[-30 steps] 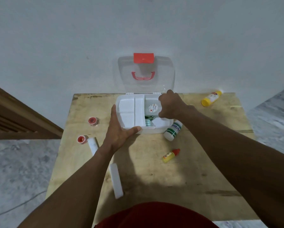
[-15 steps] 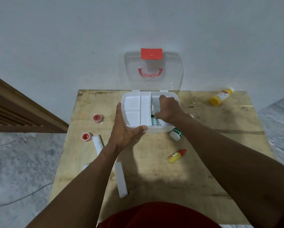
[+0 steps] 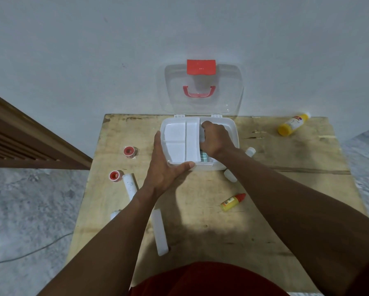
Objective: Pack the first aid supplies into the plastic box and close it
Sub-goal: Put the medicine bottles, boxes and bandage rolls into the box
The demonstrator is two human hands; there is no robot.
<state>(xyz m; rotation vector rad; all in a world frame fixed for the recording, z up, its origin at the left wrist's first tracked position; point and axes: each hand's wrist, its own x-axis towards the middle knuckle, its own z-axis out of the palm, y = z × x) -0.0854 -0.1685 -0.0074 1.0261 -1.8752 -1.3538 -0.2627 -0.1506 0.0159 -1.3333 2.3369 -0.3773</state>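
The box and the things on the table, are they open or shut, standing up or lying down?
Plastic box, open, partly filled.
Lid, raised upright.
Big yellow bottle, capped, lying down.
Small yellow bottle, red cap on, lying down.
Tape rolls, still out on the table.
Left hand, flat against the box's corner.
Right hand, fingers curled inside the box; what it holds is hidden.
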